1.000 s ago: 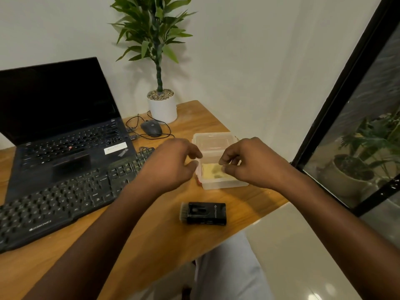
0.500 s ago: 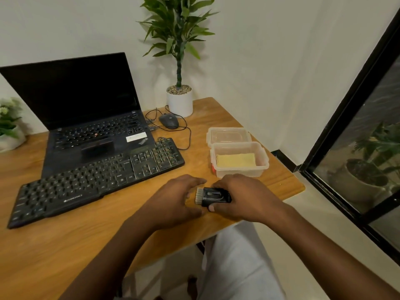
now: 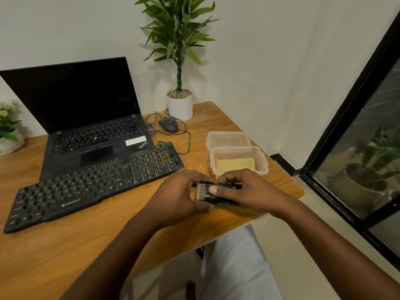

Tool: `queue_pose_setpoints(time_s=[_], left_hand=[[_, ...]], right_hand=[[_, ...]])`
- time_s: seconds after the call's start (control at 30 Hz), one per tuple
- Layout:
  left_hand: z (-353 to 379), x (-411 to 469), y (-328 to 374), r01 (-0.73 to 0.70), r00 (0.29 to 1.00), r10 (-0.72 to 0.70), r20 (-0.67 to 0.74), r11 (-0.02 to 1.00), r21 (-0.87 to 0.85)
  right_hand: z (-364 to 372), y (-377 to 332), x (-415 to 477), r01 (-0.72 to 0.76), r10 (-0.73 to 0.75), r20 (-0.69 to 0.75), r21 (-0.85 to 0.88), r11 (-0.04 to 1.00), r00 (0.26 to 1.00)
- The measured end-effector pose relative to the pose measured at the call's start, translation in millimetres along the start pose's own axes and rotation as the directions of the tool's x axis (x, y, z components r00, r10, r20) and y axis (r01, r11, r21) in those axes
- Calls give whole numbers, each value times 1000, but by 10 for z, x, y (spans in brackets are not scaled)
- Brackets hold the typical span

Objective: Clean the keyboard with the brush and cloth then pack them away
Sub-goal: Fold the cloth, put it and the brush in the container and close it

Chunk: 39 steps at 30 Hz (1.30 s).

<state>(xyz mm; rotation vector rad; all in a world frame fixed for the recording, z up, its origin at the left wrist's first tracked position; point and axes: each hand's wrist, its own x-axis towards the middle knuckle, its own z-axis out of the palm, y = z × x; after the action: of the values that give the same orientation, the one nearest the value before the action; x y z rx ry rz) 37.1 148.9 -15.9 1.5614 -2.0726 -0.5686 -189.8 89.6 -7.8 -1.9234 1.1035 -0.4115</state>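
Note:
A small black brush (image 3: 211,199) with short grey bristles on its left end is held just above the wooden desk (image 3: 65,245). My right hand (image 3: 244,191) grips its body, thumb on top. My left hand (image 3: 179,195) pinches the bristle end with curled fingers. Behind the hands stands a clear plastic box (image 3: 263,164) with a folded yellow cloth (image 3: 236,163) lying inside. The black keyboard (image 3: 86,187) lies to the left, in front of the laptop.
An open black laptop (image 3: 86,118) stands behind the keyboard. The box's clear lid (image 3: 227,139) lies behind the box. A wired mouse (image 3: 168,124) and a potted plant (image 3: 179,105) sit at the back. The desk's right edge is near the box.
Both hands left the box with the cloth inside, came back to the brush near the front edge, and now lift it off the desk.

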Motion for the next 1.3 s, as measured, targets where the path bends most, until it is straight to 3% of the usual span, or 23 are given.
queue_pose_setpoints(time_s=[0.13, 0.77, 1.0, 1.3], left_hand=[[-33, 134, 136, -46, 998, 45, -51, 999, -6], [-20, 551, 263, -83, 996, 80, -33, 990, -118], [-59, 640, 199, -73, 993, 62, -99, 992, -105], [-63, 922, 143, -30, 984, 13, -175, 995, -94]], right_hand=[[-205, -108, -7, -96, 88, 48, 198, 976, 995], [-758, 35, 51, -203, 120, 260, 321, 925, 958], [-883, 121, 57, -126, 92, 129, 291, 948, 987], [-1102, 211, 171, 19, -26, -105, -63, 998, 994]])
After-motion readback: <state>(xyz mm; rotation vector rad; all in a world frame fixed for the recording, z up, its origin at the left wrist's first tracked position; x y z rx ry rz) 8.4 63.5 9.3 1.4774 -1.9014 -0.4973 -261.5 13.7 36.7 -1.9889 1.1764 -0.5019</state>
